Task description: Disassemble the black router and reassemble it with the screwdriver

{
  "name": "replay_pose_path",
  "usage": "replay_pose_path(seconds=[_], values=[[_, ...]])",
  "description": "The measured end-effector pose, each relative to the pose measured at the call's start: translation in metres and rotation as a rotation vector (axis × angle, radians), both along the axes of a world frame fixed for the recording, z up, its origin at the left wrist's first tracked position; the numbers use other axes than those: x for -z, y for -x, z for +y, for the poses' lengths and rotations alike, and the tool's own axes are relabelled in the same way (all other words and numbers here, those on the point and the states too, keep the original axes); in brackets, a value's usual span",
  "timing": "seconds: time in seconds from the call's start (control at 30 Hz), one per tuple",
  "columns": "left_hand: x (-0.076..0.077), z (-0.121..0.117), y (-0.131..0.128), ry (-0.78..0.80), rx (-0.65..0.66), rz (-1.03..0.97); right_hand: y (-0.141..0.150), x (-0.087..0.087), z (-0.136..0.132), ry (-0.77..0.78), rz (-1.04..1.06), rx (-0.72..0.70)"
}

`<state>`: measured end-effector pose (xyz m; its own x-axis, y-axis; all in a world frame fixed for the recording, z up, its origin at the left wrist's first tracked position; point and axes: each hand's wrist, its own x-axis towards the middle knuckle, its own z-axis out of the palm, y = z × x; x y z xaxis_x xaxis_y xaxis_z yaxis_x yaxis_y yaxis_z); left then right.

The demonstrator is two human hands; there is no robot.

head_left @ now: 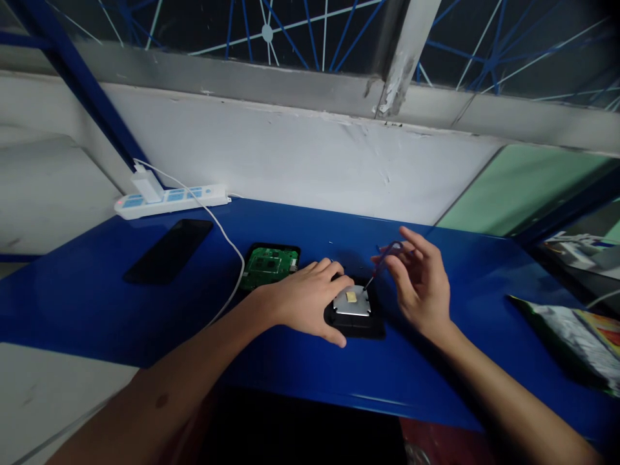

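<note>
My left hand (312, 300) grips the left side of a black plastic casing (375, 328), with the thumb at its near edge and the fingers over the far side. Inside the casing sits a silver metal plate (343, 305) that carries a small yellowish pad (351, 297). My right hand (420, 281) pinches a slim screwdriver (381, 266) with a blue, see-through handle. Its tip slants down to the plate's far right corner. Left of the casing, a green circuit board (271, 261) lies in a black shell.
A black phone-like slab (169, 252) rests on the blue table (290, 368). Behind it stands a white power strip (174, 201) with a charger (146, 185), whose white cable (227, 239) runs toward my left arm. A shiny packet (571, 336) lies at right.
</note>
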<state>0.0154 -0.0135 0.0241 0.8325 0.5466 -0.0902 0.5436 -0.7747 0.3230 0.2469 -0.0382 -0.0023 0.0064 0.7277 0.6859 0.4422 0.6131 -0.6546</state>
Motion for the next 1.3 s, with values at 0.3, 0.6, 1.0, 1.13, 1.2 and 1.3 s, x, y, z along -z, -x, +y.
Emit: replay_pose_path(seconds=[0.3, 0.6, 1.0, 1.13, 1.2, 1.3], values=[[0.0006, -0.0006, -0.0002, -0.015, -0.007, 0.011, -0.0012, -0.0021, 0.0021, -0.030, -0.034, 0.016], [0.0003, 0.0000, 0.0000, -0.008, 0.000, -0.013, 0.0012, -0.0023, -0.0030, 0.026, 0.024, -0.116], [0.0013, 0.0010, -0.0001, -0.002, 0.003, 0.002, 0.0007, -0.0021, -0.0004, -0.009, -0.025, 0.010], [0.0021, 0.0005, -0.0001, -0.016, 0.000, -0.004, 0.0007, -0.0055, -0.0008, -0.011, -0.053, 0.011], [0.0016, 0.0001, -0.0002, -0.017, 0.000, -0.002, 0.0010, -0.0069, -0.0010, -0.004, -0.047, 0.012], [0.0012, -0.0004, -0.0004, -0.021, 0.005, -0.009, 0.0027, -0.0091, -0.0013, -0.006, -0.051, 0.031]])
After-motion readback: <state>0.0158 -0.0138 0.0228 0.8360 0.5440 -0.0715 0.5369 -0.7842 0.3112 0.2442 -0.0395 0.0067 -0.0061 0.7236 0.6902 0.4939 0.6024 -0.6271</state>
